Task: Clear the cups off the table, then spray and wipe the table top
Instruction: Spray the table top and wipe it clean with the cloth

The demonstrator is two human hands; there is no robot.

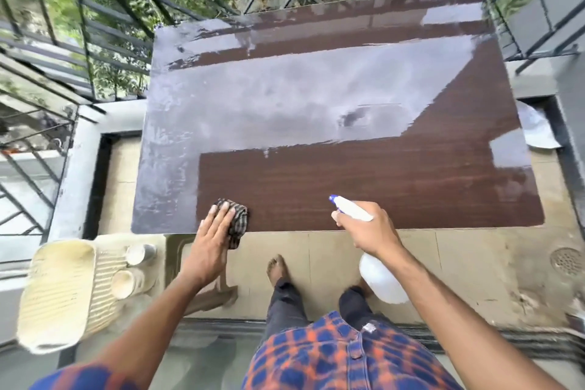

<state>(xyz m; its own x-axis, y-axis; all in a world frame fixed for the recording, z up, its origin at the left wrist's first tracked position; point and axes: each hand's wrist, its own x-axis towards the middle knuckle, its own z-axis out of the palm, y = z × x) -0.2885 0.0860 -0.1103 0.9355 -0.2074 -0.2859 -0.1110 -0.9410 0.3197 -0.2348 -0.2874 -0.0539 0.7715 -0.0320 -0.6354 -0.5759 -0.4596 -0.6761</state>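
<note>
The left grip (210, 231) lies flat and spread, fingers straight, palm pressing a crumpled brown-and-grey checked cloth (238, 220) onto the near edge of the tabletop (348, 174). Part of the cloth hangs over that edge. The forearm reaches forward with the wrist straight.

The right grip (368, 231) is clamped on the neck of a white plastic spray bottle (381, 279), fingers curled round it. The blue-tipped nozzle points forward and left over the near edge. The rounded, translucent body hangs under the wrist, above the floor (316, 256) rather than over the tabletop.

The tabletop is a dark brown wood-grain laminate, rectangular with rounded corners. A pale grey, streaky film covers its far and left parts, while the near band shows clean, dark grain.

Two pale round cups (139, 253) sit off the tabletop, on the ribbed seat of a cream plastic chair (60, 291) at the left. The floor is of beige tiles, with a bare foot (278, 269) on it. A dark metal railing (95, 9) stands beyond.
</note>
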